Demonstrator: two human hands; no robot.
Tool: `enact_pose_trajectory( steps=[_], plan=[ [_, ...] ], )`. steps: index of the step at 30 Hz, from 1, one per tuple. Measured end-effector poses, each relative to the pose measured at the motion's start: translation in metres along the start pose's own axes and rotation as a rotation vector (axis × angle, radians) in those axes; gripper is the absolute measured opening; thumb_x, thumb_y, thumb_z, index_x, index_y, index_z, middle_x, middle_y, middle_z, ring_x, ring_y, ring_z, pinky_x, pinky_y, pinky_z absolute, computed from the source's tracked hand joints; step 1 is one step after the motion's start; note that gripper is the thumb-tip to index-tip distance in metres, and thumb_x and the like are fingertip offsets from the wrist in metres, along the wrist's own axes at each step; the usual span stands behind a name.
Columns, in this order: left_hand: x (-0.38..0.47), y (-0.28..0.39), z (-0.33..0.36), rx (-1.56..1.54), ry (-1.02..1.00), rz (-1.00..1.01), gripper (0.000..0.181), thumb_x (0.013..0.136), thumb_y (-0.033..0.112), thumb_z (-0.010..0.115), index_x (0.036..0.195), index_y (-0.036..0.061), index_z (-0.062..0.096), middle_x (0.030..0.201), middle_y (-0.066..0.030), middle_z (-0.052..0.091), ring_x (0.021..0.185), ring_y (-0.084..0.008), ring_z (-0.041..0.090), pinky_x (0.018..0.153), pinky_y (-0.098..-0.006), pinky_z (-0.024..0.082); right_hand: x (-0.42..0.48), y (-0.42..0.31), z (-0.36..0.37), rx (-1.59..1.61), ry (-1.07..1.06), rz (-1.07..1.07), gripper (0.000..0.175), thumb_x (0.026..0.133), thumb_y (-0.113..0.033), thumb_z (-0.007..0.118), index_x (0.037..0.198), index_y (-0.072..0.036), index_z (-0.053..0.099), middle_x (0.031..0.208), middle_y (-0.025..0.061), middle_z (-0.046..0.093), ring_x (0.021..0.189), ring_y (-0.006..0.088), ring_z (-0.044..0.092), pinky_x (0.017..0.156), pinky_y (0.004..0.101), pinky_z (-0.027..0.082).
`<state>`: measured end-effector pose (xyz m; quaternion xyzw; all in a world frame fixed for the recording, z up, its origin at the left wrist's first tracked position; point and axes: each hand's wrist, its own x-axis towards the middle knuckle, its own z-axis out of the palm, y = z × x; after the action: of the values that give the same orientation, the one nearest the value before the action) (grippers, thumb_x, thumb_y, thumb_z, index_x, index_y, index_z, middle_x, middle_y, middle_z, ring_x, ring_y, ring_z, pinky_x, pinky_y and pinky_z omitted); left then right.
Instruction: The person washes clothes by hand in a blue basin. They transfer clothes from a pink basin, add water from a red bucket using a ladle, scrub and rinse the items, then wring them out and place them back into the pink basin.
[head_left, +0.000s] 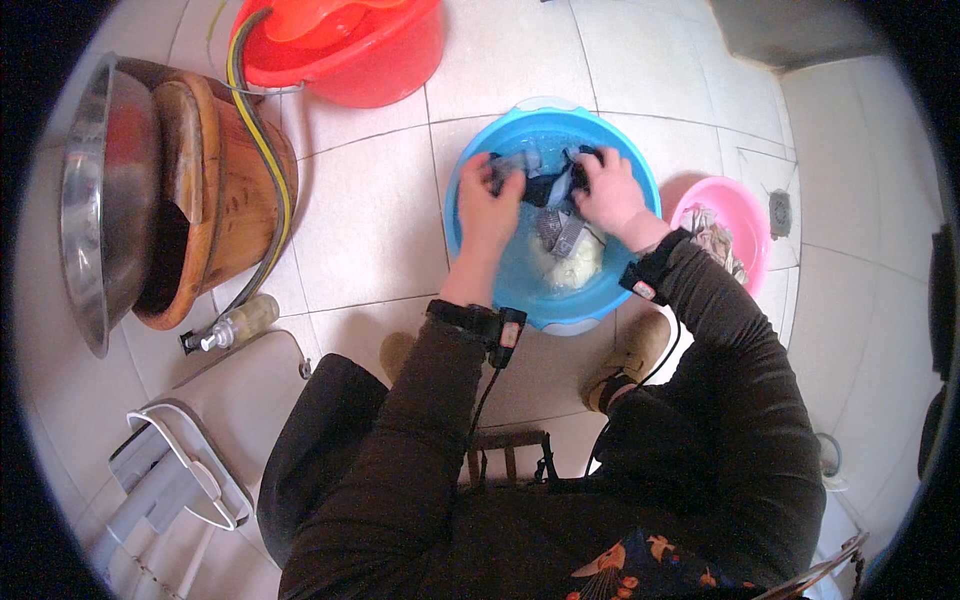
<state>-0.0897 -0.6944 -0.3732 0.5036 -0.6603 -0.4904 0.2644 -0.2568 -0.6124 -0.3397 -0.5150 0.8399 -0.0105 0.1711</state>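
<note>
A blue plastic basin (517, 296) of water stands on the tiled floor before me. Over the water, my left hand (489, 199) grips one end of a dark and light-blue wet cloth (553, 187). The other end is bunched under the curled fingers of my right hand (611, 193). Blur hides exactly where the left fingertips meet the fabric. Just below the hands lie a grey patterned cloth (561, 234) and a pale yellow-green cloth (574, 270), which bulges out of the water.
Right of the basin is a pink basin (756, 232) with crumpled cloths (712, 236); a floor drain (780, 214) lies beyond. At upper left stands a red tub (375, 71). A striped hose (262, 142) crosses a wooden tub (247, 195) beside a steel bowl (90, 187). A pump bottle (253, 319) sits nearer.
</note>
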Motion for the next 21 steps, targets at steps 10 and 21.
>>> enact_pose_trajectory(
  steps=[10, 21],
  plan=[
    [0.015, -0.019, 0.028, -0.504, -0.332, -0.575, 0.064, 0.086, 0.042, 0.058, 0.131, -0.0001, 0.042, 0.124, -0.0176, 0.054, 0.116, -0.0305, 0.05, 0.1, -0.0425, 0.037, 0.047, -0.01, 0.035, 0.505, -0.078, -0.047, 0.024, 0.077, -0.013, 0.06, 0.099, -0.007, 0.066, 0.094, 0.0137, 0.067, 0.094, 0.0265, 0.064, 0.085, 0.0346, 0.049],
    [0.0, 0.023, 0.036, -2.109, -0.924, -0.248, 0.041, 0.097, 0.041, 0.039, 0.117, 0.0078, 0.053, 0.115, -0.0079, 0.059, 0.107, -0.024, 0.055, 0.094, -0.041, 0.043, -0.015, -0.073, -0.044, 0.725, 0.253, -0.382, 0.012, 0.082, -0.013, 0.063, 0.09, -0.005, 0.058, 0.08, 0.0133, 0.063, 0.074, 0.0286, 0.065, 0.066, 0.0343, 0.051]
  ],
)
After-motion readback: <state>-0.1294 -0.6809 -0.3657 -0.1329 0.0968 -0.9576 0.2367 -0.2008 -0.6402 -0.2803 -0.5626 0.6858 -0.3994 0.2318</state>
